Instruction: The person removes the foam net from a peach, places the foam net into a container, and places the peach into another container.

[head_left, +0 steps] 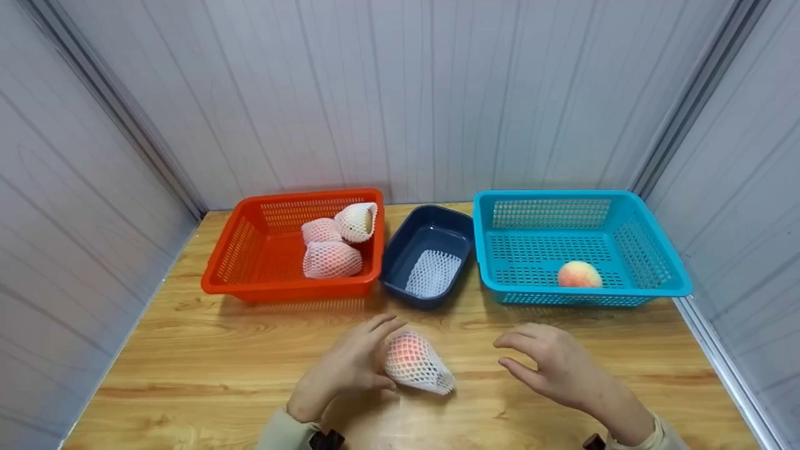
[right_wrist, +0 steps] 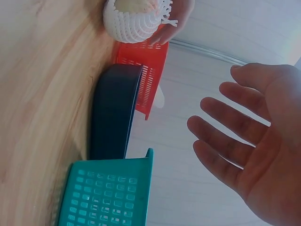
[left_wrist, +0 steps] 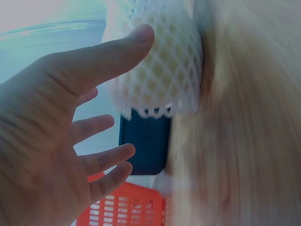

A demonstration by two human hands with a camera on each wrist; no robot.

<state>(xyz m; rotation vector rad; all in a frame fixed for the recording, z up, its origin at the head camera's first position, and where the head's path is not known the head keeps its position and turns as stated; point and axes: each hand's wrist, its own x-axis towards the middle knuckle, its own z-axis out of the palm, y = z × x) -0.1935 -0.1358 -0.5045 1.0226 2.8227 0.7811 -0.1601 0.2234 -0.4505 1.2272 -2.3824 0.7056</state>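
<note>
Walls of pale, streaked panels stand at nine, twelve and three o'clock around a wood-grained desk. On it, taking the netted peach in front as the clock's centre and the person's side as six, a turquoise basket stands towards two o'clock, and an orange basket stands between ten and eleven. Between the two, at twelve o'clock, sits a smaller navy tray.

The left hand is at nine o'clock, close against the netted peach, its thumb and fingers spread apart and loosely bent towards it. In the left wrist view the thumb crosses in front of the netting; whether it touches cannot be told. The right hand is at three o'clock, well apart from the netted peach, its fingers gently bent and its thumb apart from them.

The netted peach lies on the desk between the hands, much nearer the left fingers, with the loose end of its white foam netting pointing towards four o'clock. Three wrapped fruits huddle at three o'clock inside the orange basket. A flattened white net lies towards six o'clock in the navy tray. A bare peach rests at six o'clock inside the turquoise basket.
</note>
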